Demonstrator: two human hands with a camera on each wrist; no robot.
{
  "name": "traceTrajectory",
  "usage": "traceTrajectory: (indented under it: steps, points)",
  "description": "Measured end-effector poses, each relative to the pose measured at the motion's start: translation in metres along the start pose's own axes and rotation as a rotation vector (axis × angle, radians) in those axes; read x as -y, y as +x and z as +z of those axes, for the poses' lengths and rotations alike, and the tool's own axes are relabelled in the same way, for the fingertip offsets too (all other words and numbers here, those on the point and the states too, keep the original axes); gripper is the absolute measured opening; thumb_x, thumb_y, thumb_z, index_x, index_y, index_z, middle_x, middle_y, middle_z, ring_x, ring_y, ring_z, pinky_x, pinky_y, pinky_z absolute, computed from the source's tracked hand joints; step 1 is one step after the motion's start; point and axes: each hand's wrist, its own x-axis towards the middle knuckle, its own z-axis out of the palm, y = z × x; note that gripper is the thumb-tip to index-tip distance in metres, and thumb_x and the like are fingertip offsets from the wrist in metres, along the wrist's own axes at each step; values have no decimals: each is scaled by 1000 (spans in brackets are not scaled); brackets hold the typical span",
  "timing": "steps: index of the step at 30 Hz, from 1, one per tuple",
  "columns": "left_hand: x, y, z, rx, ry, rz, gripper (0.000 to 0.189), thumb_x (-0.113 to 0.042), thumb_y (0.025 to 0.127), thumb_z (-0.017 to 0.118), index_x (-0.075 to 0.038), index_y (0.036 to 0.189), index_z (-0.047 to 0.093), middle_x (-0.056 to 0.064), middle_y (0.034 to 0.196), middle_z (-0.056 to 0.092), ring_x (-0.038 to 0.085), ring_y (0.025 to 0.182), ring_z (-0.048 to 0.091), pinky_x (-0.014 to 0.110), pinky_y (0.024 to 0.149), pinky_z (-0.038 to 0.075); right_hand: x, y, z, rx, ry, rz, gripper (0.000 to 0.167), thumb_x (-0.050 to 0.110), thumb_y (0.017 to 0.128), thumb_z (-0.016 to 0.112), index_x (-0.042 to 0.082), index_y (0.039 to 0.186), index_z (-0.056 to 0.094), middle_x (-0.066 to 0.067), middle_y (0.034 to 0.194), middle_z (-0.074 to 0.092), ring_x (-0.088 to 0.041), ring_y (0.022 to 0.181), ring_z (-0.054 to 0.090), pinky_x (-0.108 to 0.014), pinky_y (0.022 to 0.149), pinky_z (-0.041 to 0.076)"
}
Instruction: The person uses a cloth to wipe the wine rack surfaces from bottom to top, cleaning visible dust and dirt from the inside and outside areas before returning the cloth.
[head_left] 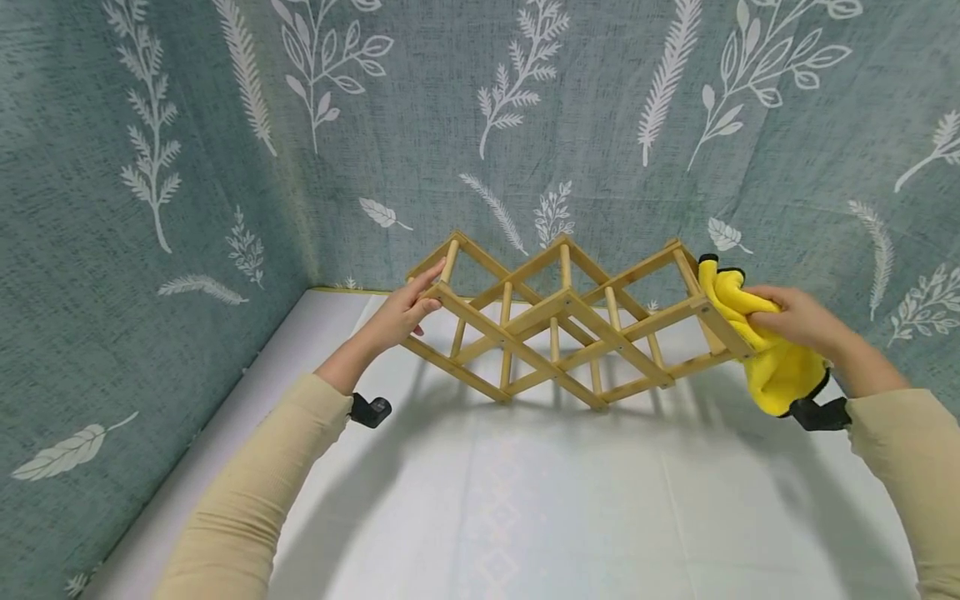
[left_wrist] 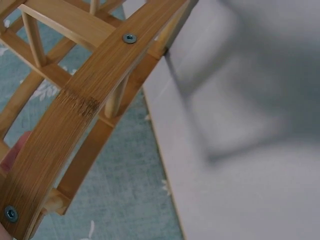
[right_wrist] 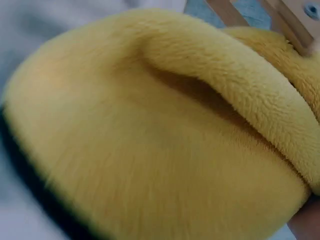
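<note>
- Nearest my view lies the white cloth-covered table (head_left: 525, 500), with my beige sleeves reaching over it.
- Behind it hangs the teal fabric backdrop printed with white leaves (head_left: 150, 167).
- The folding lattice rack of pale bamboo slats (head_left: 562, 321) stands opened out at the table's far edge.
- My right hand (head_left: 798, 321) clutches the fluffy yellow cloth with black trim (head_left: 776, 367), pressing it against the rack's right end.
- My left hand (head_left: 401, 312) rests on the rack's left end, fingers fairly straight along a slat.
</note>
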Motion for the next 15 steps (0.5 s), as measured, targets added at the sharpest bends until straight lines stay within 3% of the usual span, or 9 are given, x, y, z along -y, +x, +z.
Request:
traceTrajectory:
  steps: [5,10,12,15]
  points:
    - [0,1,0,-1,10,12,75,-56,84,38,-30,148,11,10,152,18,36,112,48,43,63,51,9,-14,-12,125,1,-11,47,14,96,45,-7,136,35,-28,115,54,-16,75,56,-32,64,47]
    - [0,-1,-2,6,-3,22,76,-56,84,39,-28,148,12,9,152,17,37,112,48,45,65,51,17,-23,-25,248,9,-36,43,9,95,45,-8,134,37,-13,98,60,-16,69,58,-30,61,50]
    - [1,-1,-1,12,-13,21,76,-56,84,39,-27,148,11,9,153,16,38,113,48,44,64,52,21,-26,-33,235,-15,-51,43,10,96,45,-8,134,37,-14,96,60,-16,67,59,-31,60,50]
    - [1,-1,-1,18,-29,17,76,-55,84,40,-27,148,11,9,153,15,38,115,47,43,63,52,30,-29,-45,58,-50,-39,47,17,97,45,-5,137,36,-24,102,57,-11,67,57,-30,60,48]
